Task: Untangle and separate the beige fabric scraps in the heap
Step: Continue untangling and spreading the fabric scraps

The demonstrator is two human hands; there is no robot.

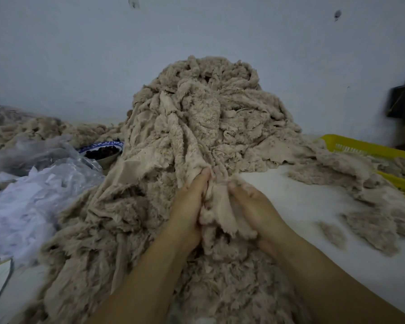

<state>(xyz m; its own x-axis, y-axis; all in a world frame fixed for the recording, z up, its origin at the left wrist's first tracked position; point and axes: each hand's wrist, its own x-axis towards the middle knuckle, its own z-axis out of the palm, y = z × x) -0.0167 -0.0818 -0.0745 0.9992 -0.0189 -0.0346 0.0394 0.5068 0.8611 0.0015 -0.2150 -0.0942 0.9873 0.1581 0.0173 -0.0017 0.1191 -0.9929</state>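
Left fingers [202, 177]: closing round the beige scrap [220, 213], tips sinking into its folds.
Right fingers [240, 187]: curling over the same scrap from the opposite side, tips partly hiding in the pile.
Left hand [187, 206]: lying just beside the right hand [255, 206], the scrap bunching between the two.
Beige scrap: hanging down between the fingers, its upper end running into the heap [197, 113] directly beyond them.
Heap: rising beyond the fingers against the wall [80, 54], and spreading to the left of the fingers and nearer the person, under both forearms.
Worktop [302, 206]: showing white to the right of the fingers.
Loose scraps [369, 228]: lying flat on the worktop, well to the right of the fingers.
Yellow basket [351, 148]: sitting beyond the loose scraps, far right of the fingers, with beige fabric draping over its near rim.
Bowl [103, 150]: standing left of and beyond the fingers, at the heap's edge, holding dark contents too blurred to identify.
Plastic bags [33, 164]: lying crumpled far left of the fingers, beside the bowl.
Black bag [402, 101]: hanging at the far right, against the wall.
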